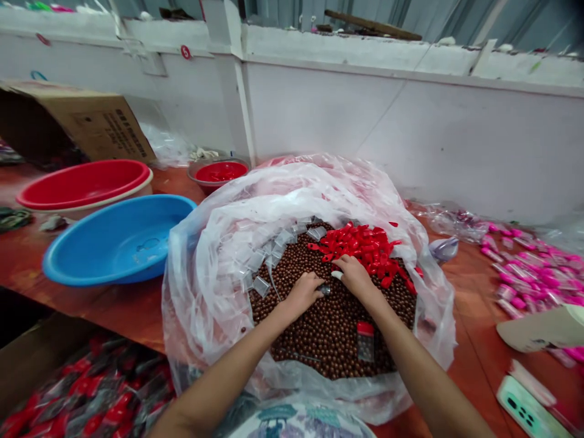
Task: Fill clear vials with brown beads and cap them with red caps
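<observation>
My left hand is closed around a small clear plastic container, held low over a heap of brown round beads. My right hand is at the near left edge of a pile of red plastic caps, fingers curled. Something white shows at its thumb; whether a cap is between the fingers is hidden. Several loose clear containers lie along the left side of the beads. Near my right forearm, a filled container with a red cap rests on the beads. A translucent plastic bag surrounds everything.
Left of the bag stand a blue basin, a red basin and a cardboard box. A small red bowl sits behind. Pink-capped tubes, a paper cup and a phone lie right. Red-capped containers fill a box below left.
</observation>
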### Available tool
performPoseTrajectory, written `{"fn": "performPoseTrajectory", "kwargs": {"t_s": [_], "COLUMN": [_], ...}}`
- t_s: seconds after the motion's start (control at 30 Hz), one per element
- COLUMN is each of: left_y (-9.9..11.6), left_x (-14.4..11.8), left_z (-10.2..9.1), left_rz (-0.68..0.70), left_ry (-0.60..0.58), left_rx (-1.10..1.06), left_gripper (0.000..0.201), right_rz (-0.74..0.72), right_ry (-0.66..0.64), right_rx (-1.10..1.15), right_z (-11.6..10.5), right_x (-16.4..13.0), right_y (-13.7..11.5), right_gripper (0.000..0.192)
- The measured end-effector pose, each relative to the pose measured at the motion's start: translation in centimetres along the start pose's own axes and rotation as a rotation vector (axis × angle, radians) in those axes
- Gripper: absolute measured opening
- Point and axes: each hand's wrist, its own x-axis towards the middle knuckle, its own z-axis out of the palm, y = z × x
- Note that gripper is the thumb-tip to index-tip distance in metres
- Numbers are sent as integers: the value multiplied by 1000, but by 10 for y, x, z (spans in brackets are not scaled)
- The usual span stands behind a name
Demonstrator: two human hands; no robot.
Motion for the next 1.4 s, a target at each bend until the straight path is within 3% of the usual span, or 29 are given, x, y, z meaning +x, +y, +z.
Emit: {"fn": "performPoseTrajectory", "kwargs": {"t_s": [0.23,0.33,0.43,0.53,0.77,1.0,1.4], "left_y": [-4,0,4,8,12,9,11], "left_x": [3,5,7,8,7,4,-9], "left_z": [8,15,21,23,20,18,13], "left_rz": [-19,-25,-46,-72,-148,-137,-130], "left_ry": [35,47,67,85,87,51,53], "left_rx": [-148,-224,-279,-311,-470,-566,-650], "left_gripper": [39,41,43,44,42,38,41], "right_rz": [128,246,351,390,311,238,268], "right_ry": [177,240,240,203,167,117,177], "right_rx": [162,349,453,380,164,46,193], "right_z": [-25,-30,-26,-21,-15,-9,-14], "right_x": [-46,-77,-104,-120,-116,-110,-114], "right_y": [-5,-6,-5,-2,-2,1,-7], "right_gripper": [32,30,27,23,32,39,23]}}
